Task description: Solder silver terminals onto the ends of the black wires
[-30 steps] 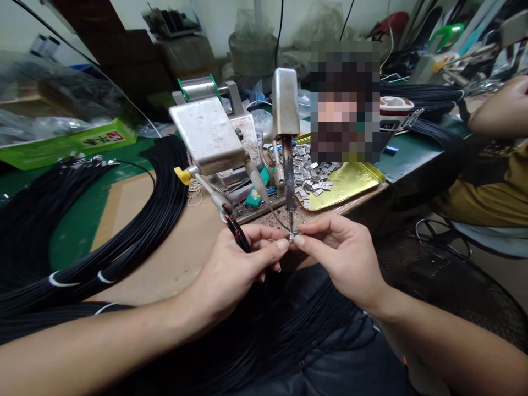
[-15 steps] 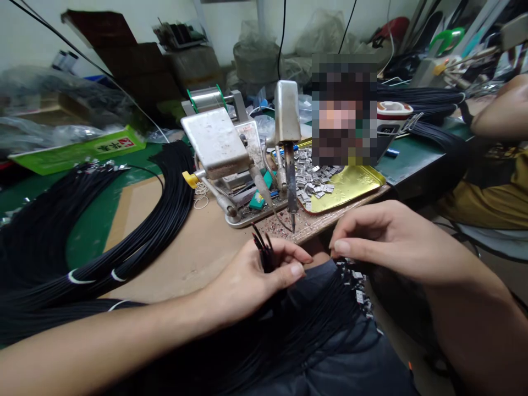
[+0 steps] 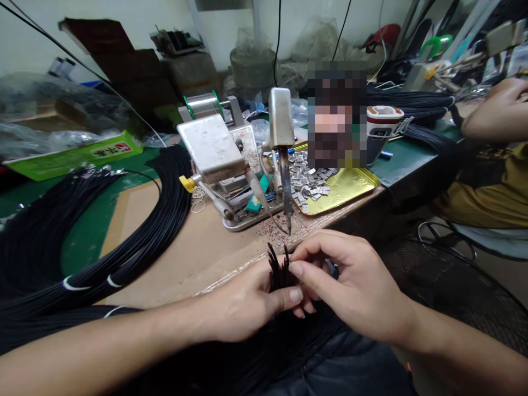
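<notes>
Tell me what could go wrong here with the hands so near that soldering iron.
1. The soldering iron tip points down close to the right hand; lifting the fingers could mean a burn.
2. The left hand pinches many black wire ends, fanned out; some might slip free, or brush the tip and scorch.

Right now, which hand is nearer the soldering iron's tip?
Right. The right hand sits just below the soldering iron tip; the left hand is farther down-left, gripping the black wire ends.
</notes>
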`<state>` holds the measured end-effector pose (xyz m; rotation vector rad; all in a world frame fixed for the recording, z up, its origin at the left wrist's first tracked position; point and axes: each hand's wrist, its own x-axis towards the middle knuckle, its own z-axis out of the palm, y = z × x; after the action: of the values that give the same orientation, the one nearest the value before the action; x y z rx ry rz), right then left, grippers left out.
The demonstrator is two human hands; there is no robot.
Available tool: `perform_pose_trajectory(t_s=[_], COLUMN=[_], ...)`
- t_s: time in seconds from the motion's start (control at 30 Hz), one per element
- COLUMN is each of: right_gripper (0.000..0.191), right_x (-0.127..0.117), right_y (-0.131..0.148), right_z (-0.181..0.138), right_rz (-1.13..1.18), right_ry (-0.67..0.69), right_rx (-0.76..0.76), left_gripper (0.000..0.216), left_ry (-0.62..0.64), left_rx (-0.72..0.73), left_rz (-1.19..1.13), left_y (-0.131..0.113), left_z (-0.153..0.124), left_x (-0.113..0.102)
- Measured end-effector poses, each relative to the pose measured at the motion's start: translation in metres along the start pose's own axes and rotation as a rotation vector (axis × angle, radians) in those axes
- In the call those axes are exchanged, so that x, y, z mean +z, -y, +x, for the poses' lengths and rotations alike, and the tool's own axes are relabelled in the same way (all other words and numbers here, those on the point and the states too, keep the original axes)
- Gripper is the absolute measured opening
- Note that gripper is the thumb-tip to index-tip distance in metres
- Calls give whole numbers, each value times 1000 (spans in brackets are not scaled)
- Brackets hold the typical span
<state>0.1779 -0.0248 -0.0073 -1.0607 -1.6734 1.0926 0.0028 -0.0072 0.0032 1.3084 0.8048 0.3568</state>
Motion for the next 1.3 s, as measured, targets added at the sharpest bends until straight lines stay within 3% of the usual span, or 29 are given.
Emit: perform_pose_trajectory(t_s=[0.13,0.37,0.53,0.8,0.97,1.13,1.3], right_gripper=[2,18,7,13,9,5,6], right_x=[1,-4,-16,-27,-23,-19,-24], right_y=[0,-2,1,0,-2,-2,-3], right_z=[0,2,7,12,12,11,13], right_rz=[-77,170,211,110,164,159,122], right_ry=[-44,41,18,12,6,-19,12], right_rx=[-65,123,212,226,186,156,144], left_gripper=[18,35,33,22,14,14,13], left_ry=[-44,-97,-236,-458,-398,-438,-421], left_rx=[10,11,17,117,85,9,26], left_rz=[-63,-22,103,196,177,197,203], left_y=[1,1,-1,0,0,-4,-5], left_z=[1,3,2,2,1,1,1], left_x=[3,-1,-2,-1,-2,-3,-4])
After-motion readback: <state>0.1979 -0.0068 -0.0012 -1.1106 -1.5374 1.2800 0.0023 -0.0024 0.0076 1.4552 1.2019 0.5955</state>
